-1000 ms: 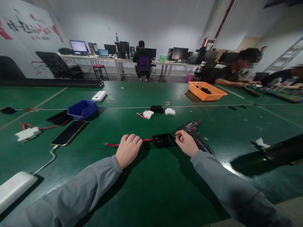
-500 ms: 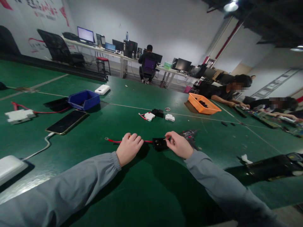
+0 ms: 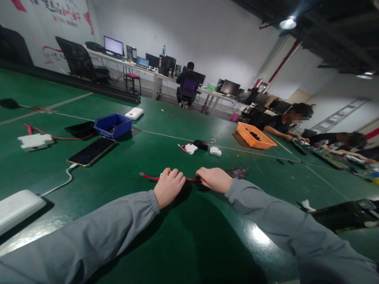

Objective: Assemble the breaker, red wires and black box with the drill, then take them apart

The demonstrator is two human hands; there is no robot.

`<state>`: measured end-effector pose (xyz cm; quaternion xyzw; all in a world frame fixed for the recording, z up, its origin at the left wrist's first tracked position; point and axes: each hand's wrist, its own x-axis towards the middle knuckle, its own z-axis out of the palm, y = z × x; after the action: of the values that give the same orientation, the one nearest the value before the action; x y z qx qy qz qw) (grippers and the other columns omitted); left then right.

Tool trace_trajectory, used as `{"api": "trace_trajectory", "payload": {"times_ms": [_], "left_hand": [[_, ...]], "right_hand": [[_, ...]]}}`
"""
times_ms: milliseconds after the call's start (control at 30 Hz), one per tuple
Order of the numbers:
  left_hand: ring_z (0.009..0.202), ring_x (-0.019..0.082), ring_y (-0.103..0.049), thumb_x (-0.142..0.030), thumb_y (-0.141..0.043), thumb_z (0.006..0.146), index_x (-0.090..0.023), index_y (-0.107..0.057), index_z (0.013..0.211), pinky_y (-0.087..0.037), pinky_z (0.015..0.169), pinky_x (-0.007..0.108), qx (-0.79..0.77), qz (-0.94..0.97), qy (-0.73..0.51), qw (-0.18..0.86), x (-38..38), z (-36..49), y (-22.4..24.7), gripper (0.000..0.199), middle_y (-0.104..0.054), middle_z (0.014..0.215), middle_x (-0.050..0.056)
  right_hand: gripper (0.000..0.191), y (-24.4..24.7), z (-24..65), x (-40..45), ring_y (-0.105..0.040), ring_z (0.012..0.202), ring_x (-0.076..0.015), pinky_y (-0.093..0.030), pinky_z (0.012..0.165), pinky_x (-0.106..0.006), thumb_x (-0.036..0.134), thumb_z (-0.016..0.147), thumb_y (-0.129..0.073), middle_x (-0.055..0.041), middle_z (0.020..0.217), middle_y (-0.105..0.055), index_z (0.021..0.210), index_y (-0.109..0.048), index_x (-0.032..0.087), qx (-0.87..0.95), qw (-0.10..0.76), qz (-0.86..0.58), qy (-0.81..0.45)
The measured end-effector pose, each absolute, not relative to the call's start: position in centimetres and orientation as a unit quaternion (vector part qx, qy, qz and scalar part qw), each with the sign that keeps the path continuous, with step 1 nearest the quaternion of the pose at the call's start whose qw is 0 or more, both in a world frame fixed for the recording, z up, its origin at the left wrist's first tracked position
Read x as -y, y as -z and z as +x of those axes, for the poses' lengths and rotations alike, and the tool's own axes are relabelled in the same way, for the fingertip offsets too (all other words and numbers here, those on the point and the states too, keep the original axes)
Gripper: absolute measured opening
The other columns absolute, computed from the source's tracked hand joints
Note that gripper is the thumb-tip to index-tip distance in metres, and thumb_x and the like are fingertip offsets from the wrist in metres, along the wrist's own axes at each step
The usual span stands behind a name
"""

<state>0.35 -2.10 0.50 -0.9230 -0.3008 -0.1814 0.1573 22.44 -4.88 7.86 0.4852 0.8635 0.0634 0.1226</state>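
My left hand (image 3: 170,187) is closed over a white part with an orange spot (image 3: 166,173), mostly hidden under the fingers. A red cable (image 3: 151,178) with a ring terminal (image 3: 141,174) comes out on its left, and red cable also shows on the right, leading to a black block (image 3: 201,185). Over that block sits my right hand (image 3: 214,179), fingers curled together and covering most of it; whatever they pinch is hidden. Just beyond the right hand lies a dark electric screwdriver or similar tool (image 3: 238,172), partly covered.
Farther back are a white module with red wires (image 3: 191,148), a black block (image 3: 201,144) and a white piece (image 3: 215,151). A blue bin (image 3: 118,128), phone (image 3: 93,151) and power bank (image 3: 20,209) lie left; an orange tray (image 3: 257,142) and black cylinder (image 3: 346,215) right. Co-workers sit at far right.
My right hand has shifted left over the black block, its fingers now hiding holes that showed before. My left hand keeps its grip. The whole view has swung slightly.
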Motion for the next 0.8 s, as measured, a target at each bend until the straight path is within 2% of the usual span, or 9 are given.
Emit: {"api": "trace_trajectory", "payload": {"times_ms": [167, 433, 600, 800], "left_hand": [[0.09, 0.024, -0.051, -0.014, -0.051, 0.091, -0.017, -0.058, 0.091, -0.034, 0.082, 0.043, 0.298, -0.923, 0.187, 0.158, 2.1, 0.3, -0.4, 0.008, -0.058, 0.088, 0.007], [0.091, 0.025, -0.051, -0.015, -0.05, 0.091, -0.018, -0.058, 0.092, -0.035, 0.082, 0.044, 0.299, -0.923, 0.184, 0.155, 2.2, 0.2, -0.6, 0.008, -0.059, 0.091, 0.006], [0.091, 0.025, -0.051, -0.015, -0.05, 0.092, -0.018, -0.057, 0.094, -0.035, 0.082, 0.044, 0.297, -0.926, 0.176, 0.154, 2.1, 0.2, -0.6, 0.008, -0.059, 0.092, 0.006], [0.091, 0.024, -0.051, -0.014, -0.049, 0.092, -0.018, -0.057, 0.095, -0.035, 0.083, 0.043, 0.299, -0.924, 0.173, 0.165, 1.9, 0.4, -0.4, 0.009, -0.06, 0.092, 0.006]], "right_hand": [[0.019, -8.0, 22.1, 4.9, -0.065, 0.08, -0.0183, -0.04, 0.062, -0.027, 0.022, 0.098, -0.045, -0.0074, 0.101, -0.066, 0.113, -0.057, 0.018, -0.861, 0.132, 0.485, -0.073], [0.017, -7.6, 23.3, 5.1, -0.063, 0.087, -0.018, -0.045, 0.074, -0.027, 0.024, 0.097, -0.048, -0.0072, 0.1, -0.066, 0.11, -0.058, 0.019, -0.88, 0.068, 0.469, -0.039], [0.019, -7.0, 25.2, 6.0, -0.06, 0.095, -0.0214, -0.048, 0.084, -0.034, 0.031, 0.098, -0.048, -0.0094, 0.103, -0.064, 0.105, -0.06, 0.018, -0.873, -0.027, 0.486, -0.046], [0.022, -2.3, 29.9, 9.5, -0.057, 0.109, -0.0254, -0.046, 0.097, -0.043, 0.03, 0.099, -0.044, -0.0132, 0.112, -0.062, 0.108, -0.058, 0.017, -0.788, -0.208, 0.572, -0.091]]}}
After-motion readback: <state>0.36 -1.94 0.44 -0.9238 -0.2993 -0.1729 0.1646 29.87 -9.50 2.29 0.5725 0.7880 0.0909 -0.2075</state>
